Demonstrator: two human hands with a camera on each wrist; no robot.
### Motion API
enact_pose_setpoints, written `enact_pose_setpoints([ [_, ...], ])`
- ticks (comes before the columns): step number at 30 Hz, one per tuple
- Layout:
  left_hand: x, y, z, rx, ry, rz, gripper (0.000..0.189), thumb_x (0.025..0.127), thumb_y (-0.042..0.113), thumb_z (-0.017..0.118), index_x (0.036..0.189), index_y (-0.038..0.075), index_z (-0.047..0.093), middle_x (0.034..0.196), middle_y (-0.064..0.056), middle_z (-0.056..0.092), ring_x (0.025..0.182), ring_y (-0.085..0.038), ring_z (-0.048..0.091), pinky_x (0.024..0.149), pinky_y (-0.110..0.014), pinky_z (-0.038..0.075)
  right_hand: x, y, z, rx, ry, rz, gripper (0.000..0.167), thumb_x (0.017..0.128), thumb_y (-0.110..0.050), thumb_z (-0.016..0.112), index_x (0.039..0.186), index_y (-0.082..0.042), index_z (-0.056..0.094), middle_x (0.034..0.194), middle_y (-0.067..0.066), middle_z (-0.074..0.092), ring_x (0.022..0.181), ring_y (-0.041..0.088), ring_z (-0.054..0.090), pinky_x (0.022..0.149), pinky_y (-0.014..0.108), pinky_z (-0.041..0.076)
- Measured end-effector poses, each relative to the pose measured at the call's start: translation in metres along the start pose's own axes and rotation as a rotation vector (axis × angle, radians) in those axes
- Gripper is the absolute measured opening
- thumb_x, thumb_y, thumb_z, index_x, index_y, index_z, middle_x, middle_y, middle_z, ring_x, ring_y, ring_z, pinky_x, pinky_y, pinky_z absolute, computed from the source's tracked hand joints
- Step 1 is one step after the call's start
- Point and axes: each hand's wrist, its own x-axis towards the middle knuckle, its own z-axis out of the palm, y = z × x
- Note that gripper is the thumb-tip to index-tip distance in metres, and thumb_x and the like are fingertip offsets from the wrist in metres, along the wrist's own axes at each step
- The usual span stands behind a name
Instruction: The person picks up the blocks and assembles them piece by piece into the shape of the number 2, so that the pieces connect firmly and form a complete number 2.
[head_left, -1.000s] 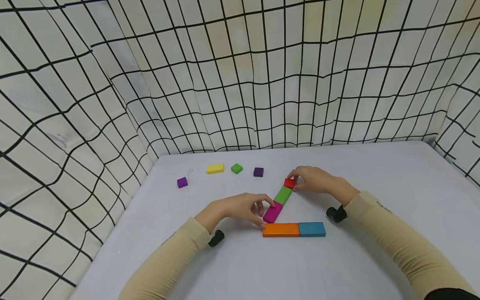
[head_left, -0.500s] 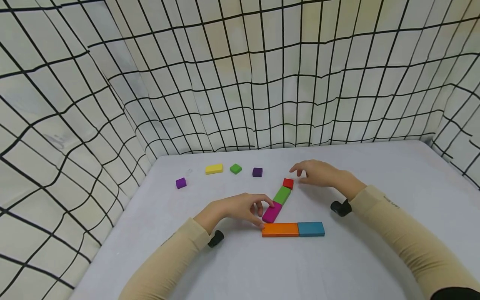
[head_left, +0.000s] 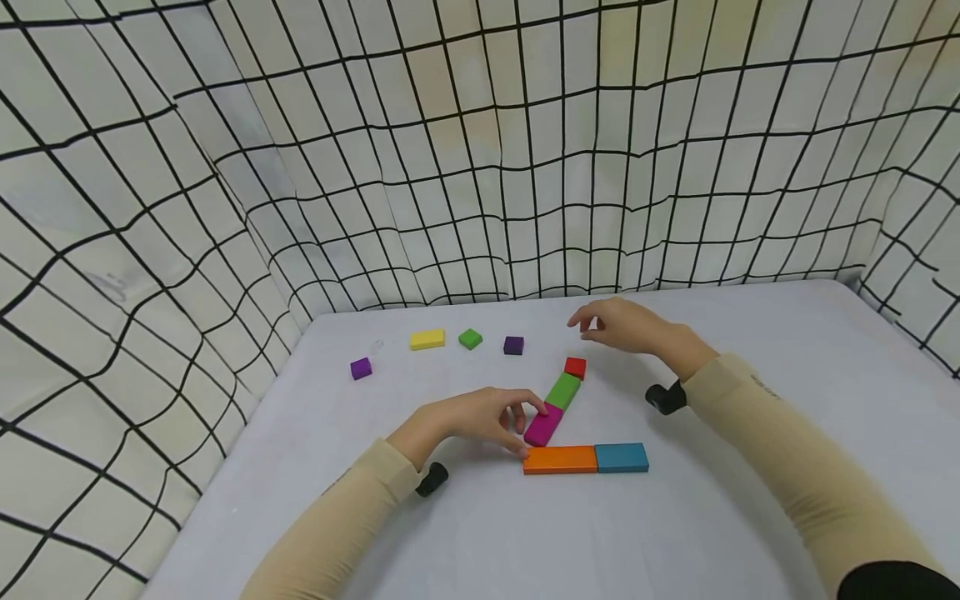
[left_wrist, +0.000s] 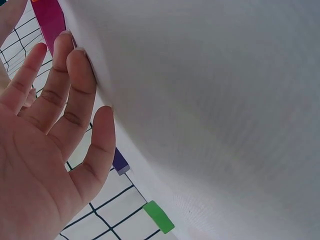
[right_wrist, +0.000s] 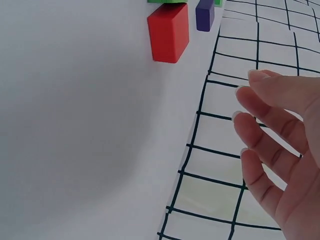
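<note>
My left hand (head_left: 476,419) lies by the left ends of two block rows, index fingertip at the magenta block (head_left: 543,426) and thumb tip at the corner of the orange block (head_left: 559,460). Its other fingers are loosely bent in the left wrist view. A slanted row runs from magenta through a green block (head_left: 562,390) to a small red block (head_left: 575,367). The blue block (head_left: 622,457) abuts the orange one end to end. Above and right of the red block, my right hand (head_left: 628,325) hovers with relaxed fingers, holding nothing; the right wrist view shows the red block (right_wrist: 170,33) apart from it.
Farther back lie a purple cube (head_left: 361,368), a yellow block (head_left: 427,339), a small green block (head_left: 470,338) and a dark purple block (head_left: 513,345). Black netting (head_left: 525,171) over white walls rises behind the white table (head_left: 675,533) and along its sides.
My right hand has let go of the red block and moved back, away from it, toward the table's far edge. The left hand and the blocks stay about where they were.
</note>
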Motion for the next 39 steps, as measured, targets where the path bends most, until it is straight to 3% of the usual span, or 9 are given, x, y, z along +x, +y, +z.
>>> enact_pose_setpoints([
  [10, 0.0, -0.001, 0.0, -0.002, 0.001, 0.005, 0.053, 0.089, 0.023, 0.083, 0.136, 0.024, 0.058, 0.096, 0.007, 0.063, 0.091, -0.012, 0.059, 0.078, -0.028, 0.051, 0.03, -0.006, 0.012, 0.065, 0.028, 0.04, 0.028, 0.099, -0.012, 0.07, 0.126, -0.007, 0.071, 0.105, 0.004, 0.071, 0.098, 0.027, 0.063, 0.085, 0.037, 0.056],
  [19, 0.002, -0.001, 0.001, 0.0, -0.004, -0.003, 0.053, 0.089, 0.024, 0.083, 0.136, 0.024, 0.058, 0.096, 0.007, 0.063, 0.09, -0.012, 0.059, 0.078, -0.028, 0.051, 0.05, -0.015, 0.026, 0.115, 0.023, 0.059, 0.026, 0.099, -0.01, 0.07, 0.124, -0.006, 0.072, 0.108, 0.008, 0.07, 0.098, 0.026, 0.062, 0.088, 0.035, 0.055],
  [23, 0.001, -0.001, 0.001, 0.002, -0.002, -0.002, 0.053, 0.089, 0.025, 0.083, 0.136, 0.025, 0.058, 0.096, 0.007, 0.063, 0.092, -0.012, 0.059, 0.079, -0.028, 0.05, 0.058, -0.021, 0.031, 0.088, -0.004, 0.062, 0.025, 0.1, -0.01, 0.068, 0.124, -0.006, 0.072, 0.109, 0.008, 0.071, 0.099, 0.025, 0.062, 0.088, 0.035, 0.054],
  [30, 0.001, -0.002, 0.0, 0.004, 0.0, 0.015, 0.054, 0.088, 0.024, 0.083, 0.136, 0.023, 0.058, 0.096, 0.007, 0.063, 0.092, -0.013, 0.058, 0.079, -0.028, 0.05, 0.072, -0.033, 0.039, -0.024, -0.137, 0.061, 0.031, 0.1, -0.011, 0.068, 0.131, -0.01, 0.068, 0.118, 0.009, 0.068, 0.112, 0.027, 0.059, 0.098, 0.041, 0.05],
  [39, 0.002, -0.004, 0.0, -0.003, 0.001, 0.025, 0.054, 0.088, 0.022, 0.084, 0.136, 0.022, 0.058, 0.096, 0.007, 0.063, 0.092, -0.012, 0.058, 0.079, -0.027, 0.05, 0.086, -0.04, 0.048, -0.115, -0.162, 0.059, 0.034, 0.1, -0.006, 0.064, 0.134, -0.012, 0.067, 0.121, 0.009, 0.066, 0.112, 0.026, 0.059, 0.1, 0.041, 0.048],
])
